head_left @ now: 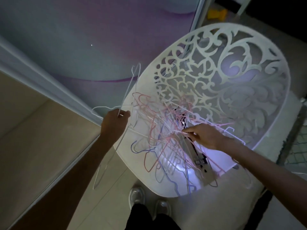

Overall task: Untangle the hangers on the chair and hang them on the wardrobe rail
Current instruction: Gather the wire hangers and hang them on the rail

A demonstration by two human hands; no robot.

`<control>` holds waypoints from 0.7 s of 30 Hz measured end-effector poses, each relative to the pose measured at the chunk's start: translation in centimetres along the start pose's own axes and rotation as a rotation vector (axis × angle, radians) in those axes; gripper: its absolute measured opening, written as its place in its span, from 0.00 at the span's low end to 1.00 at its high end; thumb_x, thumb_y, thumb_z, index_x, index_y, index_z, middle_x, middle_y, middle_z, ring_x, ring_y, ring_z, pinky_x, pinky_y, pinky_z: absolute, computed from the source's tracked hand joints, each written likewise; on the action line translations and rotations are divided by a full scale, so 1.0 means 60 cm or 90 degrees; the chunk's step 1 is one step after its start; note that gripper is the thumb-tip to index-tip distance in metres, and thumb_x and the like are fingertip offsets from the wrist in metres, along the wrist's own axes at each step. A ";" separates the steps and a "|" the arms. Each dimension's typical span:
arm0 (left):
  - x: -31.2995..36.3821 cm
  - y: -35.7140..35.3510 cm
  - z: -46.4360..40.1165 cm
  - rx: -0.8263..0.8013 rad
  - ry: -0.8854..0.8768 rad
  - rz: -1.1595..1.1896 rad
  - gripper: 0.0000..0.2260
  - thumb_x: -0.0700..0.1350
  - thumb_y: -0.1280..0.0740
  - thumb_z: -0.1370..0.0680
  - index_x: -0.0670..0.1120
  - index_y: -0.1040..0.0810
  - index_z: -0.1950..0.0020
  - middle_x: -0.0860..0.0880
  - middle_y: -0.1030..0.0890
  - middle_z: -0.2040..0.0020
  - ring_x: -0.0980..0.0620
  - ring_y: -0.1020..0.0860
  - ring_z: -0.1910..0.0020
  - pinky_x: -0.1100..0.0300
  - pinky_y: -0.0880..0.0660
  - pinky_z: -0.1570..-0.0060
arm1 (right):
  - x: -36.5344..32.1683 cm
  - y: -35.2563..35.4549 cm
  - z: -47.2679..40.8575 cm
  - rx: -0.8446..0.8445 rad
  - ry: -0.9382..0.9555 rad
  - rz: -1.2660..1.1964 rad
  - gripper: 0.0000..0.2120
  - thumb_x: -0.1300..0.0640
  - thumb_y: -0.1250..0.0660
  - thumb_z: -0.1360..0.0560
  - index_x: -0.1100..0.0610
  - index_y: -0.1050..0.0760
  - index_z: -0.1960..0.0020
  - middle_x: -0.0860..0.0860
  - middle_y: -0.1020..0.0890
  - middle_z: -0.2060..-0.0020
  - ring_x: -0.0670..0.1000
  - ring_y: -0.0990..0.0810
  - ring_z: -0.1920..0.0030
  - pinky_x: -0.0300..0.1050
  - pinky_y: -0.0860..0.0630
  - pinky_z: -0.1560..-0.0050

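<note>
Two hands at a tangle of wire hangers on a white chair.

The left hand (116, 121), fingers curled, grips white wire hangers (127, 90) at the left edge of the chair (259, 90). The right hand (203, 136) pinches a pink strand in the tangled hangers (166, 143), pink, blue and white, heaped on the seat before the fretwork backrest. A sliding wardrobe door (83, 39) stands behind.

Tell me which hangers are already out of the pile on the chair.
The white hangers gripped in the left hand, held beside the chair. The pink, blue and white tangle lies on the seat, where the right hand pinches one.
</note>
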State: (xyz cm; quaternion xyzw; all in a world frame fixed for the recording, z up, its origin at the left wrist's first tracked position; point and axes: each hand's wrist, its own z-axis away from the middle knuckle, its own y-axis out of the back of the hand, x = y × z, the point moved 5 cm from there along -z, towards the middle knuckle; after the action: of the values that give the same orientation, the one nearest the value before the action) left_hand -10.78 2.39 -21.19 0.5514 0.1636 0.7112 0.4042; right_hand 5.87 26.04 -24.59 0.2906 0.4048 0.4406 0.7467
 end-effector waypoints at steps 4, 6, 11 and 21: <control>0.025 0.006 -0.011 -0.013 -0.016 0.034 0.13 0.45 0.40 0.21 0.41 0.18 0.48 0.42 0.18 0.52 0.43 0.22 0.51 0.57 0.31 0.50 | -0.006 0.009 0.014 -0.002 0.014 -0.028 0.15 0.59 0.41 0.21 0.51 0.24 0.36 0.51 0.17 0.45 0.52 0.19 0.48 0.38 0.32 0.54; 0.029 0.010 -0.013 -0.022 -0.026 0.062 0.13 0.44 0.41 0.20 0.40 0.18 0.48 0.41 0.19 0.57 0.41 0.21 0.55 0.56 0.30 0.53 | -0.024 -0.011 0.022 -0.079 0.020 -0.024 0.16 0.60 0.42 0.21 0.51 0.25 0.35 0.49 0.18 0.43 0.50 0.20 0.47 0.37 0.33 0.54; 0.013 0.009 -0.013 -0.040 0.002 0.143 0.12 0.42 0.40 0.20 0.39 0.18 0.51 0.51 0.29 0.72 0.57 0.31 0.75 0.60 0.37 0.68 | -0.035 0.007 0.027 0.013 -0.057 -0.025 0.16 0.59 0.42 0.21 0.50 0.24 0.37 0.50 0.19 0.43 0.51 0.21 0.45 0.39 0.30 0.52; 0.003 -0.073 0.042 -0.326 0.054 -0.043 0.14 0.53 0.37 0.22 0.44 0.17 0.53 0.53 0.18 0.66 0.61 0.30 0.77 0.61 0.25 0.61 | -0.088 0.032 0.023 -0.139 -0.009 -0.170 0.10 0.60 0.37 0.23 0.57 0.20 0.45 0.52 0.18 0.65 0.34 0.25 0.77 0.29 0.29 0.60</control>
State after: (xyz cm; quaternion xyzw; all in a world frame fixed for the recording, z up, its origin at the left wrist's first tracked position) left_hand -6.78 4.72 -23.18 0.3951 0.0133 0.7381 0.5467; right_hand 4.76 22.09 -20.51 0.1544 0.3844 0.3766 0.8286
